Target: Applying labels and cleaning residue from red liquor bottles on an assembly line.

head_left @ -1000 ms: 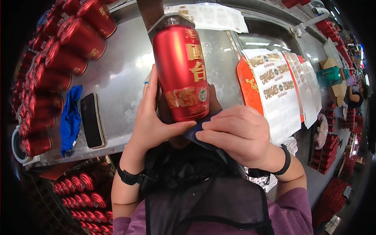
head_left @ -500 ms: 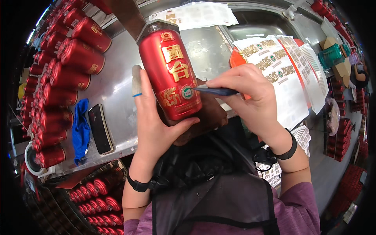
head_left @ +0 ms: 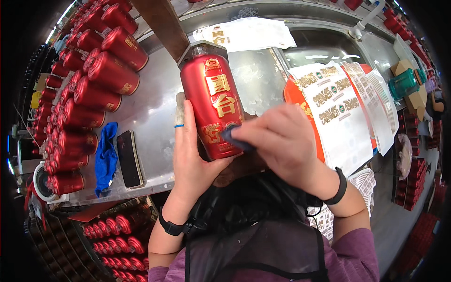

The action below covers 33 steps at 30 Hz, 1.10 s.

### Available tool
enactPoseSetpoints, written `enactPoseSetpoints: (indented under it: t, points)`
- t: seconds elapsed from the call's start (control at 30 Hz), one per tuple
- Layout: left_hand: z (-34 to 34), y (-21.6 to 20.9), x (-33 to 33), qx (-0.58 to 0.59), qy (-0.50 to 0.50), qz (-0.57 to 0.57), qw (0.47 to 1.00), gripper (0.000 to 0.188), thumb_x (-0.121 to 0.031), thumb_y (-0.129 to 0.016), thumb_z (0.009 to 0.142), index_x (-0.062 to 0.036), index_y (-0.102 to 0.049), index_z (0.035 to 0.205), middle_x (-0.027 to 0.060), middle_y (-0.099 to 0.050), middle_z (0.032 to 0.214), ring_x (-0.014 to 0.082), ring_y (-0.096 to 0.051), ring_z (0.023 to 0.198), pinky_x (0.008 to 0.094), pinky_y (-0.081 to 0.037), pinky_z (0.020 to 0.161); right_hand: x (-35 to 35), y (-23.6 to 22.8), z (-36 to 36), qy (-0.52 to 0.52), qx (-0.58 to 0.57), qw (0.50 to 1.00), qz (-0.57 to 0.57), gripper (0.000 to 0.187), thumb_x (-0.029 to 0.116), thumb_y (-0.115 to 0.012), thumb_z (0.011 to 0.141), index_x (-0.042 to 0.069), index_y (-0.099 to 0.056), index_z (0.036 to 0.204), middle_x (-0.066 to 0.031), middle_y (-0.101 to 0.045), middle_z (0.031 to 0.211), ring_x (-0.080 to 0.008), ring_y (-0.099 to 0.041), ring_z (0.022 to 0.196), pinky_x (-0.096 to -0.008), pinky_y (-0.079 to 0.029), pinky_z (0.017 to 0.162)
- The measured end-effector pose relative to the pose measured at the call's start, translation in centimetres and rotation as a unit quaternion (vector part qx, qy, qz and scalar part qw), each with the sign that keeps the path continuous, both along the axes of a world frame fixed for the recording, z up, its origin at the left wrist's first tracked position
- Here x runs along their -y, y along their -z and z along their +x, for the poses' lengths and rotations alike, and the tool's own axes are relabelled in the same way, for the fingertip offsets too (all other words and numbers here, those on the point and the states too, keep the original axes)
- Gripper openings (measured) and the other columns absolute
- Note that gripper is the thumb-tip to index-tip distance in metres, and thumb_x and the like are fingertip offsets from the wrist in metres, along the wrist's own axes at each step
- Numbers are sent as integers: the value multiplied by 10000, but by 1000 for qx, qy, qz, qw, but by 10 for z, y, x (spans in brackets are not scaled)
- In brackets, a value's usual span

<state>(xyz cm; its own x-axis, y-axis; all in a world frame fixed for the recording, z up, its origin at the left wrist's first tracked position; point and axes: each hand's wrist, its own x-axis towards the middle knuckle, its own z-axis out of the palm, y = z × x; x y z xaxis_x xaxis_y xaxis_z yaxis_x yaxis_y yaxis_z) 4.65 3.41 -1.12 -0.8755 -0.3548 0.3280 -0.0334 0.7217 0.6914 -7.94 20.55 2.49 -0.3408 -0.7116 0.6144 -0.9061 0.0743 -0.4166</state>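
Observation:
A red bottle (head_left: 209,101) with raised gold characters lies tilted in front of me, its neck at the far end against a dark hexagonal bracket (head_left: 202,47). My left hand (head_left: 190,162) grips its left side and base, the thumb across the bottom edge. One left finger wears a pale finger cot (head_left: 180,110) with a blue rim. My right hand (head_left: 284,145), smeared by motion, pinches a slim dark blue tool (head_left: 237,139). Its rounded end presses on the bottle's lower front, over the small round emblem beside the gold dragon. The tool's exact kind is unclear.
Rows of red bottles (head_left: 96,96) line the left side. A blue cloth (head_left: 107,157) and a phone (head_left: 129,159) lie on the metal table (head_left: 157,136). Sticker sheets (head_left: 333,110) rest on an orange-red backing at right; another white sheet (head_left: 251,34) lies at the back.
My right hand has turned the tool: its pointed tip was at the round emblem, and now a rounded end presses there. The whole scene has shifted right and down with my head.

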Motion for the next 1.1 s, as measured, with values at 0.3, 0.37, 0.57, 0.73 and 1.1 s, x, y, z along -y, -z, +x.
enactPoseSetpoints:
  t: [0.3,0.37,0.57,0.73,1.1]
  points:
    - [4,7,4,9,-5,55,998,1229,-199,-930,651,33,-144,1567,261,-466,1384,396,-522,1261,425,-464,1035,8,4,-5,14,-9,999,-30,311,118,-731,680,136,-714,990,2,-623,861,-213,-603,778,-345,-493,672]
    - [5,14,8,-11,19,88,996,1236,-166,-927,652,17,-128,1576,242,-445,1409,371,-528,1264,424,-466,1046,8,6,14,-24,12,999,-33,398,2,-742,660,120,-738,1040,-14,-668,906,-234,-607,804,-348,-485,690]
    - [3,20,10,-24,34,140,989,1263,-142,-931,642,-8,-106,1589,196,-424,1409,329,-534,1269,417,-471,1056,-5,-10,22,-64,117,991,18,402,15,-790,657,112,-733,1043,-39,-661,872,-228,-604,772,-345,-474,677]
    - [3,17,8,-10,21,157,987,1264,-176,-939,641,0,-116,1585,215,-443,1405,340,-516,1298,409,-469,1048,10,1,0,37,283,958,-5,181,97,-737,835,51,-714,1008,-102,-651,838,-264,-629,766,-356,-492,682]
    - [2,18,9,-37,14,98,994,1211,-138,-928,656,-21,-164,1588,187,-428,1482,286,-476,1363,409,-418,1117,-10,12,35,-28,17,999,-5,331,54,-764,684,162,-733,995,24,-608,854,-229,-566,825,-357,-447,692]
